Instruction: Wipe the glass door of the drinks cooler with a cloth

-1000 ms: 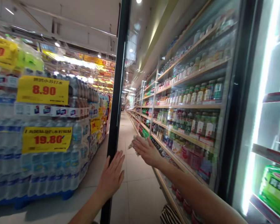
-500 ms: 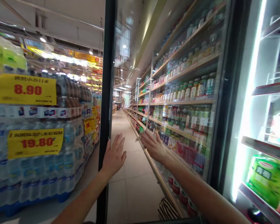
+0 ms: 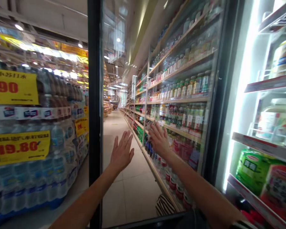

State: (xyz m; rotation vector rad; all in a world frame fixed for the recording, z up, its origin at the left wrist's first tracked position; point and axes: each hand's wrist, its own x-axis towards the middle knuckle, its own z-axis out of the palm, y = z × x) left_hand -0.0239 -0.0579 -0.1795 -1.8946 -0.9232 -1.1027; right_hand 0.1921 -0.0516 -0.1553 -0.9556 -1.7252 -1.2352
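The left hand (image 3: 121,152) and right hand (image 3: 159,140) are raised at the glass cooler door (image 3: 114,63), their fingers (image 3: 123,139) spread and holding nothing visible.

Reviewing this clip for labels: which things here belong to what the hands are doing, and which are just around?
Part of it:
left hand and right hand, both raised with fingers spread, at the glass cooler door with its black frame

Just around:
bottled water stacks
yellow price sign
shelved bottled drinks
green pack
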